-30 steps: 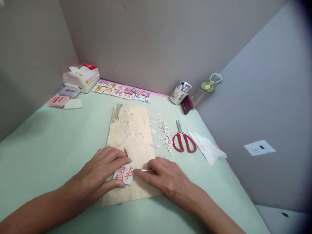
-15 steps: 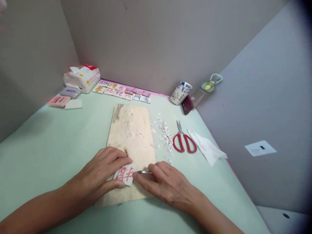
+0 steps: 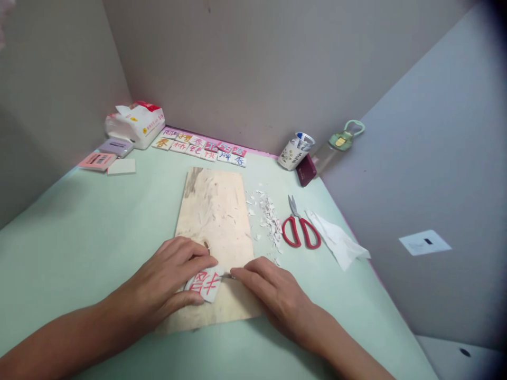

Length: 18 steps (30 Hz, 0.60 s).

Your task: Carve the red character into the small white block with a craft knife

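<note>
Your left hand [image 3: 168,277] is pinching flat a small white tile with red brush-strokes [image 3: 205,283] on the scuffed pale wooden board [image 3: 216,211], while your right hand [image 3: 273,293] is closing around a thin metal blade [image 3: 226,275] touching its edge.

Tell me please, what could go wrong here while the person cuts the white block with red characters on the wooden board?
1. The thin tool in the right hand points toward the left hand pressing the white block; a slip might cut those fingers.
2. The block sits near the wooden board's front edge, so it could slide off.
3. The white chips may scatter toward the red scissors.
</note>
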Available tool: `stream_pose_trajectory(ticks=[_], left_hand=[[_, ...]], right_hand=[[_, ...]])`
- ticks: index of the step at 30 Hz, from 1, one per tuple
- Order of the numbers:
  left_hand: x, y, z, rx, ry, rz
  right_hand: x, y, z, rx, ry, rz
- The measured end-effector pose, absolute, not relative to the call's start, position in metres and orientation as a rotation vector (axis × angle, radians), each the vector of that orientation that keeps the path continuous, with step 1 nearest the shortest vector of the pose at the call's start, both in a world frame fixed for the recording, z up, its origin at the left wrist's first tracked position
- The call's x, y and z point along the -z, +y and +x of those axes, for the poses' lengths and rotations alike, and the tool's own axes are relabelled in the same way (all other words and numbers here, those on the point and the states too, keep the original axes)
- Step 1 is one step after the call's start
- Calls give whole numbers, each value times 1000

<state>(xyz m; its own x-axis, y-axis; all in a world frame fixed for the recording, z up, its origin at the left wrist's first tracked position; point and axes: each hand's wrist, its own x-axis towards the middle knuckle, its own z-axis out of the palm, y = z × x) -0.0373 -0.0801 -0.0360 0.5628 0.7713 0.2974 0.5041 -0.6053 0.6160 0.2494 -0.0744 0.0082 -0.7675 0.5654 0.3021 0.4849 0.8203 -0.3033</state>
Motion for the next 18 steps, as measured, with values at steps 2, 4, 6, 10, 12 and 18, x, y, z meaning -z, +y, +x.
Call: stream_pose_trajectory(ticks=[2,4,6,10,12,18], left_hand=[[37,-80,-38,-767,1019,2324],[38,-79,-38,-765,1018,2328],[37,-79,-38,-751,1024,2329],[36,-79,-39,-745,1037,2327],[36,-80,-39,-754,1042,2331],[39,-78,-39,-766,1022,2344]], right_hand=[[-10,-72,249,-339,-2649,-805],[-13,-69,250,-353,-2690,-811],[-17,-67,250,-340,-2735,-818],[-22,-63,249,-298,-2797,-834],[-22,-62,249,-289,-2810,-834],[-26,-61,246,-243,-2845,-820]])
